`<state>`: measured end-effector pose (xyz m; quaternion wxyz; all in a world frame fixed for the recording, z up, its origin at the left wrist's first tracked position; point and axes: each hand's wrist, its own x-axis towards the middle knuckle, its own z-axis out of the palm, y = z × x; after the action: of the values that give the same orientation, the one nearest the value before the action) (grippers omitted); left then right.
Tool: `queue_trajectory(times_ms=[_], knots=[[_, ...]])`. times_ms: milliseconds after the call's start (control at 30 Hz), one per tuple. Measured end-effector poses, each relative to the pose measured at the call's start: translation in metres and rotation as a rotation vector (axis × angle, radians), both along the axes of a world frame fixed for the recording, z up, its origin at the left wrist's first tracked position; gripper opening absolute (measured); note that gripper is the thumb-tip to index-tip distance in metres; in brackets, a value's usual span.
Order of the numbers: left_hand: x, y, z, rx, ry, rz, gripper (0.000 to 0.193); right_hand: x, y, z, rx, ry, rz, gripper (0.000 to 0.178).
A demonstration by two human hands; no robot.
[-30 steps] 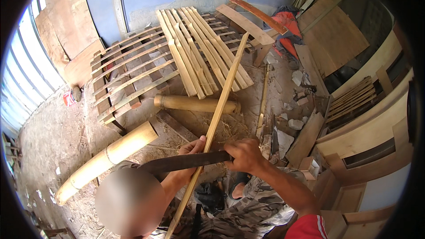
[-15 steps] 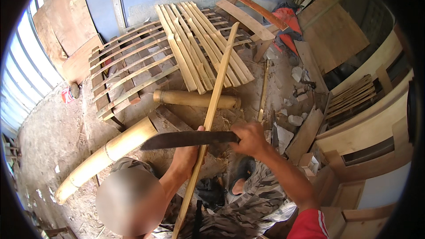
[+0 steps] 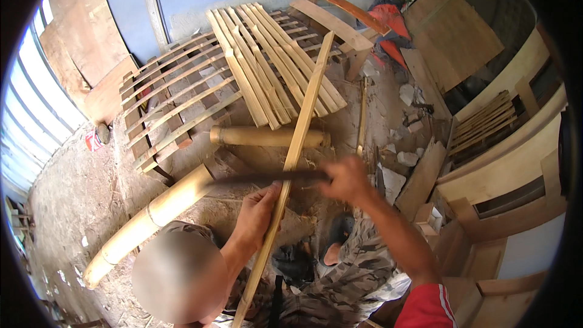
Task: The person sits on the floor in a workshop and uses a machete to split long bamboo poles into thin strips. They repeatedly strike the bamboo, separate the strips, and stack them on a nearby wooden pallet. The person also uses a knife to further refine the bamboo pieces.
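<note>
My left hand [image 3: 257, 211] is closed around a long split bamboo strip [image 3: 302, 125]. The strip runs at a slant from my lap up and away to the far right, its far end over a pile of similar bamboo strips [image 3: 258, 64]. In my right hand [image 3: 348, 180] is the handle of a machete. Its dark machete blade [image 3: 249, 178] points left and lies across the strip just beyond my left fingers, smeared by motion. Whether the edge touches the strip I cannot tell.
The pile lies on a low slatted rack [image 3: 176, 100]. A whole bamboo pole [image 3: 267, 137] lies beyond my hands, and a thicker bamboo pole [image 3: 152, 222] is on the left. Broken rubble [image 3: 405, 158] and wooden panels [image 3: 498, 176] stand along the right.
The machete has moved a little away from me along the strip, and its blade is now blurred. My left hand still grips the strip, with its thumb now plainer to see.
</note>
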<state>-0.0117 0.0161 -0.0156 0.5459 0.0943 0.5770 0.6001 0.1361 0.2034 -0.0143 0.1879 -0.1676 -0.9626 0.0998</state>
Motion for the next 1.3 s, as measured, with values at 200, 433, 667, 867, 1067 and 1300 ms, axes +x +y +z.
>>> queue_trajectory(times_ms=[200,433,667,867,1067,1300], knots=[[0.008,0.003,0.001,-0.018,-0.021,-0.003,0.043,0.0,-0.013,0.005,-0.041,-0.001,0.055,0.028],[0.006,-0.002,-0.008,-0.012,0.065,-0.005,0.043,0.0,-0.004,-0.008,0.006,0.065,-0.022,0.024],[0.006,-0.011,-0.001,-0.011,0.171,-0.038,0.048,0.004,0.025,-0.005,-0.009,0.154,-0.074,0.023],[0.005,-0.007,0.002,-0.017,0.117,-0.027,0.049,0.002,0.009,-0.013,0.029,0.096,0.069,0.022],[0.007,-0.001,0.008,-0.019,0.14,-0.077,0.048,-0.002,0.043,-0.018,-0.121,-0.134,-0.261,0.024],[0.014,-0.013,0.001,-0.052,0.195,-0.127,0.05,0.005,0.071,-0.025,-0.068,0.147,-0.353,0.025]])
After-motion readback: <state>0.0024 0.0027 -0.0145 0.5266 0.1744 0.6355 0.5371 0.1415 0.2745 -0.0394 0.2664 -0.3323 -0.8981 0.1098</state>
